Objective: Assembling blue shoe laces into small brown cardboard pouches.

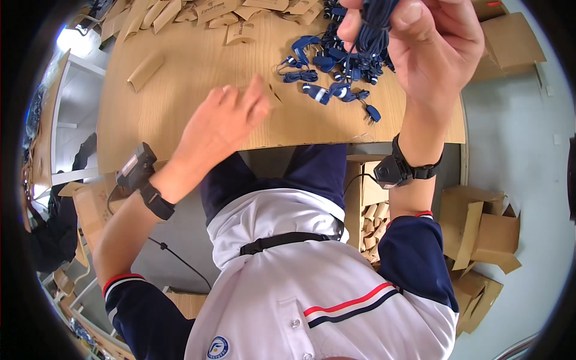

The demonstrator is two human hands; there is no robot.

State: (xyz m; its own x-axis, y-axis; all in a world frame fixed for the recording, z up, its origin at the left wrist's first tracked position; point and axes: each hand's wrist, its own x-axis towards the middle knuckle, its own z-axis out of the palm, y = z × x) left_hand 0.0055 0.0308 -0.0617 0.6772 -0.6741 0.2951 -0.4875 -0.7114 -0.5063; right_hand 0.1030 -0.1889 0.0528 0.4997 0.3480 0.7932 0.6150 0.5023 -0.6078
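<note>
My right hand (441, 57) is raised at the upper right, its fingers closed around a bundle of dark blue earphone cable (377, 24). Part of the bundle runs out of the picture at the top. Below and behind it, a pile of dark blue earphones (324, 63) lies tangled on the table, with a two-pin plug (372, 113) near the front edge. My left hand (222, 123) hovers over the table left of the pile. Its fingers are stretched out, slightly smeared by motion, and hold nothing.
Flat brown cardboard pillow boxes (216, 9) are heaped along the far side of the wooden table (180, 66). A single pillow box (146, 72) lies at the left. Open cartons (480, 228) stand on the floor at right; more pillow boxes (373, 225) fill a carton under the table.
</note>
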